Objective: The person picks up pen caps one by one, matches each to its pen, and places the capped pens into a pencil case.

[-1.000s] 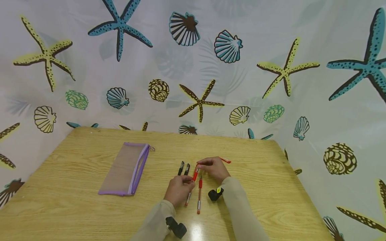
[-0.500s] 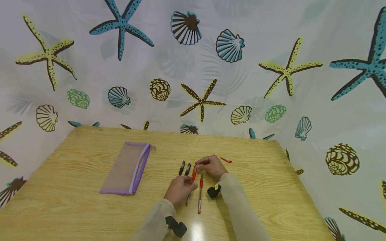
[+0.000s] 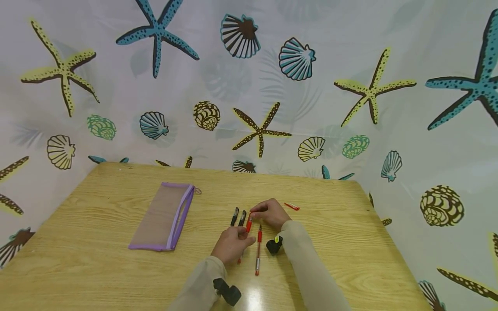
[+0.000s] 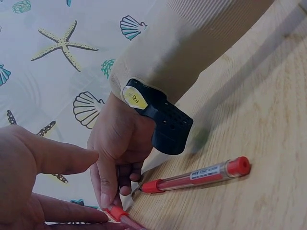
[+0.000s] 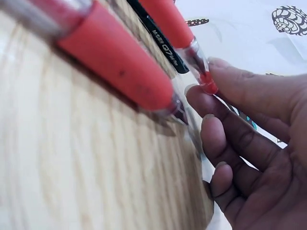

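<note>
My right hand point(image 3: 271, 214) pinches the far end of a red gel pen point(image 3: 249, 224) between thumb and index finger. In the right wrist view that end of the pen point(image 5: 180, 28) is clear with a red tip. My left hand point(image 3: 230, 245) lies over the same pen's lower part, thumb stretched out away from it. In the left wrist view the left fingers point(image 4: 72, 211) are straight, close beside the pen. A second red gel pen point(image 3: 258, 250), its metal nib bare, lies on the table just right of the left thumb.
Two black gel pens point(image 3: 242, 218) lie left of the held pen, partly behind the left hand. A small red pen cap point(image 3: 292, 206) is beyond the right hand. A mesh zip pouch point(image 3: 159, 220) with purple edging lies left on the wooden table point(image 3: 97, 276). A patterned curtain stands behind.
The left thumb has moved off the pen and stretched out. The right hand has shifted slightly left with the pen's far end, which now lies nearer the black pens.
</note>
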Action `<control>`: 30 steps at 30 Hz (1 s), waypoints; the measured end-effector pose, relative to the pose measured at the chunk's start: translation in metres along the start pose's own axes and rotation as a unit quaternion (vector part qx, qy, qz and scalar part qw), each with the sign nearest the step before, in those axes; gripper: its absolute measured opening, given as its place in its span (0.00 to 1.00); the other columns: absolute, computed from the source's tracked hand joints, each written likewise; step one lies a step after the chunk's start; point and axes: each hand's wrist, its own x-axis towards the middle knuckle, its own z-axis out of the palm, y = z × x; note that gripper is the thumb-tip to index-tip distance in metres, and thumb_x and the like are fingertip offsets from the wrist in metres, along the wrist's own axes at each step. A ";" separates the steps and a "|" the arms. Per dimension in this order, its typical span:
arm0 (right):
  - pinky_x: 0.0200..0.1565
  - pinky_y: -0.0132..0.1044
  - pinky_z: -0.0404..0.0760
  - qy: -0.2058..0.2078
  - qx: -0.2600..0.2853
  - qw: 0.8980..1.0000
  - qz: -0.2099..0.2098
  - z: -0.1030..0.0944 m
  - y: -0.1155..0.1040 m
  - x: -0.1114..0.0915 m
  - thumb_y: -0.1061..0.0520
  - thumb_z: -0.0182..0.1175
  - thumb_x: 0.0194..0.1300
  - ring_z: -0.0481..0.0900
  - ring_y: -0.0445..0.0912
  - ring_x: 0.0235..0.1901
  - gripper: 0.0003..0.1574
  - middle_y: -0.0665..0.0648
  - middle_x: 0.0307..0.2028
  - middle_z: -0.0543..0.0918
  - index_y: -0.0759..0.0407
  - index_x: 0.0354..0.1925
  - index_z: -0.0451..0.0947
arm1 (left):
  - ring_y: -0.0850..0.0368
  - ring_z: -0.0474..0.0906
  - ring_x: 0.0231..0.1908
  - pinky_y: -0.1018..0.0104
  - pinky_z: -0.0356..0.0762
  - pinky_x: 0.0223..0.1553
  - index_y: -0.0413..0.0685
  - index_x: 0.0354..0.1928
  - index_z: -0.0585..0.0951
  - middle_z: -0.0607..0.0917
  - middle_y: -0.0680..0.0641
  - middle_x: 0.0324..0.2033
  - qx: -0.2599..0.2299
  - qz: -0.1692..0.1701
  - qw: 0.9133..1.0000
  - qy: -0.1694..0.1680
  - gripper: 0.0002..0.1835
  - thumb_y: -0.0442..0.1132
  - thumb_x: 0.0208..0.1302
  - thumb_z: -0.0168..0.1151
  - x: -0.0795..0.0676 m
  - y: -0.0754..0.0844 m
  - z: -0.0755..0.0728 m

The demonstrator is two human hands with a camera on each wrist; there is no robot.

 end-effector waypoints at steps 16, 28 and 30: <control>0.46 0.43 0.79 0.001 -0.043 0.999 -0.012 0.000 -0.002 0.001 0.58 0.68 0.60 0.81 0.44 0.39 0.08 0.53 0.39 0.86 0.57 0.38 0.87 | 0.43 0.78 0.49 0.48 0.77 0.49 0.30 0.60 0.73 0.81 0.36 0.49 0.002 0.005 1.000 0.008 0.29 0.45 0.65 0.63 0.000 -0.002 -0.003; 0.47 0.44 0.79 0.008 -0.037 0.999 0.004 -0.004 -0.006 -0.001 0.59 0.66 0.61 0.81 0.45 0.39 0.08 0.53 0.39 0.86 0.58 0.40 0.87 | 0.43 0.79 0.48 0.48 0.78 0.45 0.34 0.58 0.75 0.82 0.37 0.48 0.018 0.004 1.000 0.021 0.27 0.45 0.64 0.64 0.002 0.000 -0.002; 0.46 0.43 0.80 0.010 -0.036 0.999 0.003 -0.004 -0.006 -0.001 0.59 0.66 0.61 0.82 0.45 0.39 0.08 0.53 0.39 0.86 0.58 0.40 0.87 | 0.44 0.79 0.48 0.48 0.78 0.46 0.35 0.59 0.75 0.82 0.38 0.49 0.017 0.000 1.000 0.026 0.27 0.45 0.64 0.64 0.002 0.000 -0.001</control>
